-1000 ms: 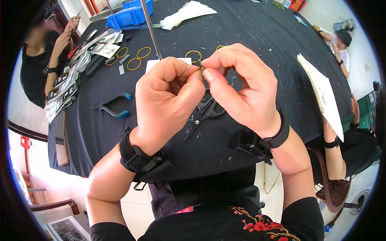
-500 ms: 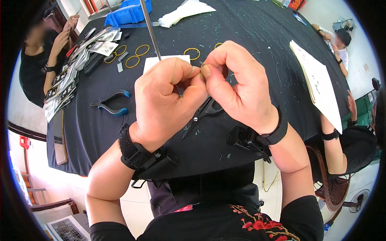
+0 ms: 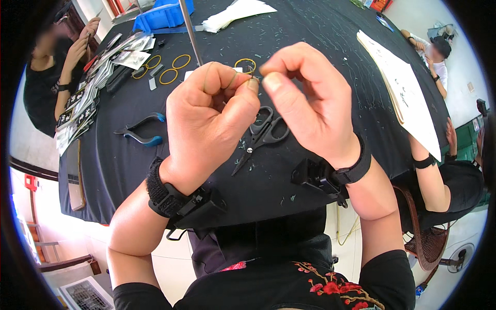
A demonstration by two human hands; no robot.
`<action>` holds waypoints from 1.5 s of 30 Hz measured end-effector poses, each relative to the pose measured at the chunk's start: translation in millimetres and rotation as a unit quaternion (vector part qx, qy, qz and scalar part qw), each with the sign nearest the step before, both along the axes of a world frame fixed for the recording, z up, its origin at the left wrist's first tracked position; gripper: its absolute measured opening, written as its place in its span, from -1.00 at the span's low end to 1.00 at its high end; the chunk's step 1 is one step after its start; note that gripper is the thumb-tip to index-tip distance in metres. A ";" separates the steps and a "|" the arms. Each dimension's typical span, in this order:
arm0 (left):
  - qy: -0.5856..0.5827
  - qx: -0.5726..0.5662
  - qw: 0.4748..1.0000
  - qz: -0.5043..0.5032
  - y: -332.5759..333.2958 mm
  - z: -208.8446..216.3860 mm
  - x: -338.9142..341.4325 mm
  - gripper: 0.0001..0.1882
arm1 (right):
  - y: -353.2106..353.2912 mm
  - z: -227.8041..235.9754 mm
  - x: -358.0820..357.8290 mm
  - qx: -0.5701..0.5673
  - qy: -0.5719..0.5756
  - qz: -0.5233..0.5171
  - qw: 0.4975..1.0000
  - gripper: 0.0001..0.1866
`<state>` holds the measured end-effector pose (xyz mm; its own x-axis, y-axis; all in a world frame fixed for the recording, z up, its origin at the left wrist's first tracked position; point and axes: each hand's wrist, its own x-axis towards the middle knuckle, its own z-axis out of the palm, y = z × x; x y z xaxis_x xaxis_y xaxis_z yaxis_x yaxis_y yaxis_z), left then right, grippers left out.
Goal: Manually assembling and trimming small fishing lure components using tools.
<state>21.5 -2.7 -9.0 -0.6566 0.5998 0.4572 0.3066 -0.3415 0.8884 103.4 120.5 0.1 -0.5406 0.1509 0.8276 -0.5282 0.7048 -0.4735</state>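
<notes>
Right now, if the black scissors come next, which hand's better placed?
Likely the right hand: thumb and index finger parted, apparently empty, with one loop of the black scissors showing close by. The left hand pinches a small item.

Looks like a small craft workshop, with people (image 3: 39, 95) around one large table (image 3: 253, 199).
Its black cloth (image 3: 330, 31) holds small scraps (image 3: 293, 198), scissors (image 3: 250, 150), blue-handled pliers (image 3: 153, 141), a blue bin (image 3: 165, 18) and piled packets (image 3: 88, 106).

The cloth (image 3: 129, 181) looks matt, the rod (image 3: 189, 28) glossy metal, the bin (image 3: 160, 19) smooth plastic.
</notes>
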 end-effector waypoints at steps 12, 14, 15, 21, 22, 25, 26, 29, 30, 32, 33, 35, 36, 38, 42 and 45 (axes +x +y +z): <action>0.010 -0.011 1.000 -0.020 -1.4 -2.3 -8.4 -0.97 | -23.3 1.2 52.6 -0.447 -0.129 0.125 0.876 -0.72; 0.003 -0.010 1.000 -0.026 -5.8 0.0 -5.8 -0.98 | -19.2 -5.5 86.2 -0.589 -0.130 0.144 0.785 -0.61; -0.004 -0.008 0.999 -0.039 -3.6 -0.4 -2.5 -0.98 | -11.7 -13.9 105.7 -0.647 -0.110 0.155 0.739 -0.57; -0.091 -0.102 0.974 -0.183 3.6 14.9 17.5 -0.86 | 16.1 7.1 218.9 -0.554 -0.110 -0.141 0.813 -0.62; -0.104 -0.117 0.967 -0.202 7.8 16.8 19.7 -0.85 | 22.7 18.8 232.1 -0.475 -0.112 -0.225 0.843 -0.69; -0.184 -0.144 0.938 -0.254 27.6 34.1 36.6 -0.76 | 67.4 65.8 249.8 -0.138 -0.139 -0.482 0.854 -0.75; -0.213 -0.128 0.929 -0.273 37.1 32.2 40.9 -0.74 | 81.8 72.7 240.6 -0.171 -0.195 -0.489 0.833 -0.71; -0.285 -0.111 0.904 -0.300 76.8 43.1 70.0 -0.71 | 156.8 73.9 238.5 -0.282 -0.341 -0.417 0.794 -0.45; -0.305 -0.117 0.900 -0.288 89.1 44.2 81.2 -0.70 | 172.9 67.3 233.4 -0.328 -0.368 -0.400 0.772 -0.42; -0.324 -0.120 0.894 -0.286 104.1 42.3 88.2 -0.70 | 178.8 61.6 214.5 -0.370 -0.423 -0.351 0.749 -0.48; -0.323 -0.115 0.899 -0.272 108.2 39.6 91.0 -0.71 | 180.2 60.2 210.0 -0.391 -0.453 -0.325 0.732 -0.52; -0.322 -0.105 0.908 -0.246 115.4 36.1 96.0 -0.72 | 194.5 52.1 210.3 -0.369 -0.454 -0.297 0.755 -0.59; -0.303 -0.101 0.920 -0.228 118.1 33.4 96.8 -0.73 | 195.8 48.0 207.8 -0.360 -0.455 -0.280 0.764 -0.62; -0.268 -0.118 0.934 -0.207 120.4 28.7 98.0 -0.72 | 191.3 41.7 204.6 -0.378 -0.406 -0.265 0.789 -0.70; -0.223 -0.119 0.950 -0.185 120.8 24.1 98.4 -0.69 | 196.1 35.3 204.8 -0.350 -0.375 -0.277 0.812 -0.75; -0.205 -0.107 0.957 -0.175 116.4 24.7 97.2 -0.68 | 186.4 35.7 200.5 -0.360 -0.344 -0.283 0.820 -0.78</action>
<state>118.8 113.7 15.7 -0.4967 0.8667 0.0464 -0.1828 -0.1567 0.9706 303.9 306.8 35.8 -0.5165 0.8544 -0.0567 0.3534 0.1524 -0.9230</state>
